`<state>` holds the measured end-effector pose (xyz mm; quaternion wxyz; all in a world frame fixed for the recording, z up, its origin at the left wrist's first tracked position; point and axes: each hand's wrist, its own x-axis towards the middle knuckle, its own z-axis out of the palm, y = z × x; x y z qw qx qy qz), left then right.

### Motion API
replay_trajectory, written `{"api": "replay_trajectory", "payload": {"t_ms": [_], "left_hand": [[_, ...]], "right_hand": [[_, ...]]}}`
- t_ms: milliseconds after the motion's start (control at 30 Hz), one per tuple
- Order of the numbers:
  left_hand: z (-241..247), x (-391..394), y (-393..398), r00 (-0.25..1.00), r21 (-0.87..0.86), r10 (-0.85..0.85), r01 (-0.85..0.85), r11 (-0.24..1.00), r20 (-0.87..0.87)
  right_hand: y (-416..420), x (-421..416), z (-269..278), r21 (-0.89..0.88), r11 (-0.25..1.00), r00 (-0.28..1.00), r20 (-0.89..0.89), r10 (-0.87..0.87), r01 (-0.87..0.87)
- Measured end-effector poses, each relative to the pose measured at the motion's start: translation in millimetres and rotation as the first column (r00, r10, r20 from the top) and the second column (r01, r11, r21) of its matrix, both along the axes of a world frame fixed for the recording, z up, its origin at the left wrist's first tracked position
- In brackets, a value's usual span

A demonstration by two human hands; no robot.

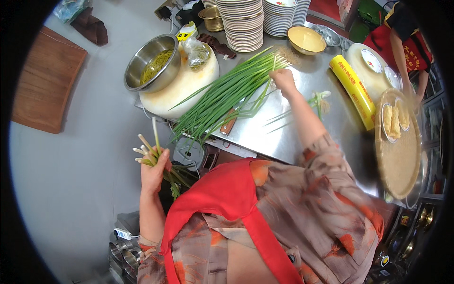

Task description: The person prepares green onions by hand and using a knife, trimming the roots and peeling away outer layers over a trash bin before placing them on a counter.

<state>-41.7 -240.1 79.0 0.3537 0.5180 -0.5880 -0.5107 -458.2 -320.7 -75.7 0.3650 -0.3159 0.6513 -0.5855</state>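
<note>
My left hand point(155, 170) grips a small bunch of scallions point(146, 151), white ends up and green leaves hanging below the fist. Across the steel worktable point(269, 142) lies a large pile of scallions point(227, 92), roots toward the back right. At its root end, my right hand point(283, 82) pinches a scallion stalk; the fingertips are partly hidden. A knife with a wooden handle point(228, 122) is partly under the leaves. Beyond my right forearm lie a few loose scallions with roots point(322, 99).
A steel bowl of green strips in liquid point(156, 67) stands on a round white board point(177, 101). Stacked plates point(241, 25), a yellow bowl point(306, 41), a yellow wrap roll point(353, 92) and a woven tray point(399, 159) with plated rolls surround the table. A co-worker's arm point(400, 53) is at right.
</note>
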Motion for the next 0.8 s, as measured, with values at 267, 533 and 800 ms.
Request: {"api": "replay_trajectory", "payload": {"t_ms": [267, 533, 800], "left_hand": [[14.1, -68.0, -13.6, 0.983, -0.084, -0.178, 0.181, 0.98, 0.04], [9.2, -62.7, -12.5, 0.984, 0.079, -0.171, 0.166, 0.983, 0.054], [12.7, -46.4, -5.4, 0.967, 0.136, -0.177, 0.154, 0.979, 0.183]], "right_hand": [[59.9, 133.6, 125.6, -0.3, 0.881, 0.832, 0.318, 0.455, -0.367], [64.3, 133.2, 100.9, -0.252, 0.818, 0.842, 0.021, 0.538, -0.516], [70.3, 130.7, 103.1, -0.263, 0.671, 0.491, -0.853, 0.174, -0.693]]}}
